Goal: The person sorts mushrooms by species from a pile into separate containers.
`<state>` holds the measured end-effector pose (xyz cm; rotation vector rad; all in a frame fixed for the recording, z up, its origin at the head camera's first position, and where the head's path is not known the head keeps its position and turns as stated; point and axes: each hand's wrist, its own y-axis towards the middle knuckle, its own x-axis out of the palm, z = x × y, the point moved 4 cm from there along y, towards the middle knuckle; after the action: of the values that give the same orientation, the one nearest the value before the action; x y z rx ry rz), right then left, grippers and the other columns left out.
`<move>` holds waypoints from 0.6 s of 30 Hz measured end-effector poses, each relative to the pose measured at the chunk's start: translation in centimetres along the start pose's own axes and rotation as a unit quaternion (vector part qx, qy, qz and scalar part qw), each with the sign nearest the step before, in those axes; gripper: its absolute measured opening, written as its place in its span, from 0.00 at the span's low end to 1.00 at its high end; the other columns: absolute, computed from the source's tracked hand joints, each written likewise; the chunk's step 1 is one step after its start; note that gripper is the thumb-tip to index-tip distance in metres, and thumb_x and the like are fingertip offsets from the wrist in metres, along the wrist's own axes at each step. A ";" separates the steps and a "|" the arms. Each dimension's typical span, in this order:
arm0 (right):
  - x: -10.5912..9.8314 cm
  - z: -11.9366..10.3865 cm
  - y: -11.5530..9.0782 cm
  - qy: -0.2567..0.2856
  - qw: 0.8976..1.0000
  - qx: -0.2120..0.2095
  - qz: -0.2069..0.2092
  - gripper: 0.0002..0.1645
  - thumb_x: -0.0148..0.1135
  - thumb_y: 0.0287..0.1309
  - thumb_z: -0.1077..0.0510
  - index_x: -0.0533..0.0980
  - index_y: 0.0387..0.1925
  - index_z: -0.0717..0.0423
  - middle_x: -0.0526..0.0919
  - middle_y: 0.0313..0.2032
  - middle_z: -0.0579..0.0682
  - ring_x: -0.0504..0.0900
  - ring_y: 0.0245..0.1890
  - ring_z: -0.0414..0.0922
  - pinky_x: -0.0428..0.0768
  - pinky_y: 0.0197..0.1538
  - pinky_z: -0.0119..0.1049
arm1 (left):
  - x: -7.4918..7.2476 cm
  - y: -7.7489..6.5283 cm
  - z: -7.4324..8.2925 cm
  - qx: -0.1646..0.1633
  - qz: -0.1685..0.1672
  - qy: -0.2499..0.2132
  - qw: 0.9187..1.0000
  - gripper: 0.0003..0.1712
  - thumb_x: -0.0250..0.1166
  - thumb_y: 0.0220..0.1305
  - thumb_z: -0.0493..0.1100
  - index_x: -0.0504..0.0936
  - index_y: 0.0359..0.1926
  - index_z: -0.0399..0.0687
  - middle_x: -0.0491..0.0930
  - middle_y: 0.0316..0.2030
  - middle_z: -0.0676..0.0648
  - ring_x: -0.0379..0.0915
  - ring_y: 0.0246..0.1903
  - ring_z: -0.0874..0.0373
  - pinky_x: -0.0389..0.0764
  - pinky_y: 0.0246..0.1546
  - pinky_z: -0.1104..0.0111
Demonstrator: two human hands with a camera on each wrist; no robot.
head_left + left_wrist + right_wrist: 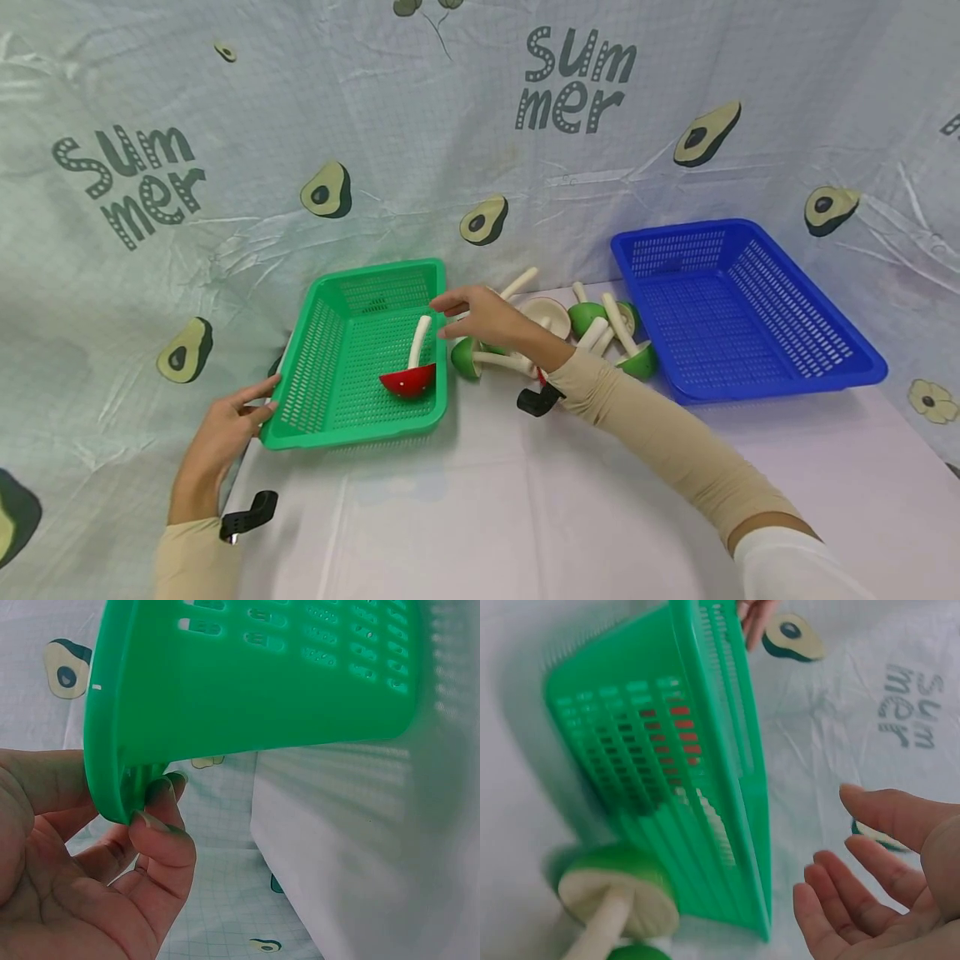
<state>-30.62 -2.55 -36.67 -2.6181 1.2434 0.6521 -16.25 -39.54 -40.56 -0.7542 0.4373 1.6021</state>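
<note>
My left hand [227, 427] holds the near left corner of a green plastic basket [352, 438]; in the left wrist view its fingers [166, 844] curl under the rim. Inside the basket lies a toy mushroom [408, 382] with a red cap and a white stem pointing up. My right hand [487, 317] hovers by the basket's right rim, fingers apart and holding nothing. Below it and to its right lies a pile of toy mushrooms, among them a green-capped one [467, 358] close to the basket. Part of the pile is hidden behind my right hand and forearm.
A blue plastic basket [780, 386] stands at the right of the white table [480, 517], beside the pile. One green-capped mushroom [637, 362] is right at its left wall. A printed cloth [420, 125] with avocados hangs behind the table.
</note>
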 end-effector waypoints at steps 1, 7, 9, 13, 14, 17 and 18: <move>-0.5 0.2 -0.3 0.005 1.000 -0.005 0.000 0.30 0.70 0.63 0.58 0.75 0.66 0.56 0.78 0.64 0.51 0.76 0.64 0.48 0.78 0.60 0.36 | 0.0 0.0 0.0 -0.001 -0.001 0.000 1.000 0.31 0.53 0.79 0.42 0.60 0.78 0.48 0.65 0.66 0.32 0.72 0.35 0.59 0.77 0.35 0.65; -3.0 1.5 -2.0 0.023 0.999 -0.019 -0.013 0.27 0.69 0.63 0.62 0.77 0.63 0.59 0.81 0.58 0.54 0.80 0.59 0.50 0.80 0.58 0.38 | 0.1 0.1 0.2 0.001 0.001 0.000 1.000 0.31 0.53 0.79 0.42 0.60 0.78 0.48 0.65 0.66 0.32 0.72 0.35 0.60 0.77 0.35 0.65; -3.8 1.9 -2.7 0.019 1.000 -0.012 -0.014 0.27 0.70 0.62 0.62 0.78 0.62 0.58 0.81 0.59 0.53 0.81 0.58 0.51 0.81 0.57 0.39 | 0.1 0.1 0.2 0.003 0.001 0.002 1.000 0.31 0.53 0.79 0.42 0.60 0.78 0.48 0.65 0.66 0.32 0.71 0.35 0.60 0.77 0.35 0.65; -5.1 2.4 -4.3 0.002 1.000 -0.001 -0.012 0.27 0.71 0.61 0.61 0.78 0.62 0.57 0.79 0.61 0.55 0.81 0.58 0.53 0.82 0.55 0.42 | 0.1 0.1 0.1 0.005 0.001 0.006 1.000 0.31 0.53 0.79 0.43 0.59 0.78 0.49 0.65 0.67 0.32 0.71 0.35 0.61 0.76 0.34 0.67; -5.4 2.5 -4.6 0.002 1.000 0.000 -0.010 0.27 0.71 0.61 0.62 0.78 0.62 0.58 0.79 0.62 0.56 0.81 0.59 0.55 0.82 0.56 0.42 | 0.1 0.1 0.1 0.004 0.001 0.006 1.000 0.31 0.53 0.79 0.43 0.59 0.78 0.49 0.65 0.67 0.33 0.71 0.35 0.61 0.76 0.34 0.67; -6.2 2.9 -5.7 -0.001 1.000 -0.002 -0.009 0.25 0.70 0.62 0.64 0.78 0.61 0.60 0.79 0.61 0.59 0.81 0.59 0.56 0.82 0.56 0.44 | 0.1 0.2 0.0 0.004 0.000 0.005 1.000 0.31 0.53 0.79 0.43 0.60 0.78 0.49 0.65 0.67 0.33 0.71 0.35 0.61 0.75 0.34 0.67; -6.5 3.1 -6.0 0.000 1.000 0.002 -0.007 0.25 0.70 0.62 0.64 0.79 0.60 0.60 0.80 0.60 0.58 0.81 0.58 0.56 0.82 0.57 0.44 | 0.1 0.2 -0.1 0.003 -0.002 0.004 1.000 0.31 0.53 0.79 0.43 0.59 0.78 0.49 0.65 0.67 0.33 0.71 0.35 0.60 0.75 0.34 0.67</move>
<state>-30.59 6.80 -36.70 -2.6212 1.2248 0.6471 -16.41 -39.50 -40.72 -0.7560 0.4471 1.5941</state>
